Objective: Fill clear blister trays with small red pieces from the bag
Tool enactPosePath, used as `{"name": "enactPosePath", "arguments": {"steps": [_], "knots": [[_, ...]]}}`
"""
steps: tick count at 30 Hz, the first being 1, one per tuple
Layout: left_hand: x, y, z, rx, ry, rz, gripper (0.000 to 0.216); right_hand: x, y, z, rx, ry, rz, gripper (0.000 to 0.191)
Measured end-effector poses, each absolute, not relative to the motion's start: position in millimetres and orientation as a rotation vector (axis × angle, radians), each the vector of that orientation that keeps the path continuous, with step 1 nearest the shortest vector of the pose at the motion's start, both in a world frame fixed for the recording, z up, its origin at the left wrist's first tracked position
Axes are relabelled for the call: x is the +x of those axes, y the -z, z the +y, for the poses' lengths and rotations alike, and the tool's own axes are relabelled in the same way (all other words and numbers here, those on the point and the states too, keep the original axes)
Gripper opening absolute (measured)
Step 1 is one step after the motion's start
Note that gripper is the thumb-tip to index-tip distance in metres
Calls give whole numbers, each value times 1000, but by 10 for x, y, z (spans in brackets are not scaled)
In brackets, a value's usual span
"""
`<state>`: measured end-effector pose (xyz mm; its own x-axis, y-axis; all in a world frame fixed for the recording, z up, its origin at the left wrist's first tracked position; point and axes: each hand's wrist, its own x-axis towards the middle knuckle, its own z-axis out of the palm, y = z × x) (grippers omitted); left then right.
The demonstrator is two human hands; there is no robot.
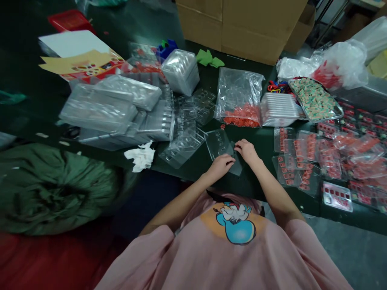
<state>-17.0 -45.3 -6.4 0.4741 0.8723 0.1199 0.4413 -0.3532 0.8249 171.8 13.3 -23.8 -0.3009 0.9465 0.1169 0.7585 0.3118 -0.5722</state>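
A clear plastic blister tray [220, 146] lies on the dark green table in front of me. My left hand [221, 165] rests on its near edge with fingers curled down onto it. My right hand [246, 150] sits at its right edge, fingers bent and pinched on the plastic. Just beyond the tray stands a clear bag [241, 98] with small red pieces heaped in its bottom. One loose red piece [223, 126] lies between the bag and the tray.
Stacks of clear trays [121, 108] fill the left of the table, with a crumpled white tissue [141, 156] near its front edge. Filled packs with red pieces [326, 161] spread to the right. Cardboard boxes [242, 24] stand at the back. A green bundle [54, 189] lies at the left.
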Motion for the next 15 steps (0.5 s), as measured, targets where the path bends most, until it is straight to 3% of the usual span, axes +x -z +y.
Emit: {"name": "enactPosePath", "arguments": {"steps": [8,15], "knots": [[-172,22,-397,2092,-736,1126,16,1705,223,164,-1563,-607,-2210,8],[-452,14,139,2202,-771,1580,28,1837,-53,205,-1584,-866,-2310,18]]}}
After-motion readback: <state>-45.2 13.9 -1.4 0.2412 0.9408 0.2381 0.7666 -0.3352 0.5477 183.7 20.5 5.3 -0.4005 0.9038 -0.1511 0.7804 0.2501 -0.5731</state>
